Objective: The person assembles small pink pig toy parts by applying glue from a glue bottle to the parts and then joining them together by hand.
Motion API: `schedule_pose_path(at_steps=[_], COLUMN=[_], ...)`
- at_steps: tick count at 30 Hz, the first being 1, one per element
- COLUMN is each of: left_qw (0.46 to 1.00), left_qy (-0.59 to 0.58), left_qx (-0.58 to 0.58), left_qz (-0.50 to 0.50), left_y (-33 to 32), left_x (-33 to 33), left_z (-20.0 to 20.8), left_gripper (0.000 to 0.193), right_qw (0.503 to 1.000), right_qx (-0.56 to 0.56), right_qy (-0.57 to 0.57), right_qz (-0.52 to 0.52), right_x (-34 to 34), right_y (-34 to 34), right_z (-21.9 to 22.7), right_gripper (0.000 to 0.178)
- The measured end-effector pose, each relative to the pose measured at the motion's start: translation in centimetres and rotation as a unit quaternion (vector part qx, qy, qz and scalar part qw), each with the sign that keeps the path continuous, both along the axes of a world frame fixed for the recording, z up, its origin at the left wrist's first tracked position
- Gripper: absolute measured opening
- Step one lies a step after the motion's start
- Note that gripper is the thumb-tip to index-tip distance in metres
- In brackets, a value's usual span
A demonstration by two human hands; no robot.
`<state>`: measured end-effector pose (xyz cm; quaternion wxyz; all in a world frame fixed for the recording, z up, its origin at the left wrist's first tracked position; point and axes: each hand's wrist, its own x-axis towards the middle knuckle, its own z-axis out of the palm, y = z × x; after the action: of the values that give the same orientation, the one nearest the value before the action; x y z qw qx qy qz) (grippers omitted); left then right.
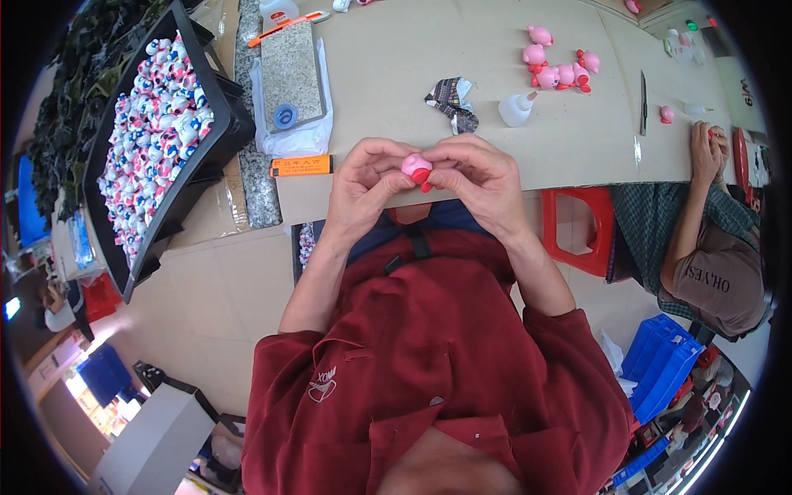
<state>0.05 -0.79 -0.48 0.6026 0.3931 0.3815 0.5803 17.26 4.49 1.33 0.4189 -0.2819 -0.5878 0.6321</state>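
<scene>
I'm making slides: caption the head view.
Left hand and right hand hold a pink figure near the edge of the table.

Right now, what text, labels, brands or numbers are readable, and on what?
Locations only; I don't copy wording.
Dark red shirt: white chest lettering, logo.
Co-worker's brown T-shirt: dark lettering.
Orange rectangular item: dark characters, small.
Pale panel, right edge: dark marking.
White bottle, top: red label, too small to read.
</scene>
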Motion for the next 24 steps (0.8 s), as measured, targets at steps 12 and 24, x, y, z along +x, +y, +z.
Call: schedule_pose_path(at_steps=[12,24], left_qw=[0.999,0.994], left_qy=[0.026,0.076], left_qx=[0.038,0.041], left_qz=[0.026,0.062], left_y=[-0.1,-0.1], left_x=[0.7,1.0], left_z=[0.1,0.2], left_gripper=[0.033,0.030], right_qw=[0.991,0.903], right_qx=[0.106,0.205], right_qy=[-0.078,-0.145], right_qz=[-0.005,-0.350], right_x=[-0.3,3.7], right_y=[0.2,1.6], right_z=[0.0,-1.3], right_gripper=[0.024,0.033])
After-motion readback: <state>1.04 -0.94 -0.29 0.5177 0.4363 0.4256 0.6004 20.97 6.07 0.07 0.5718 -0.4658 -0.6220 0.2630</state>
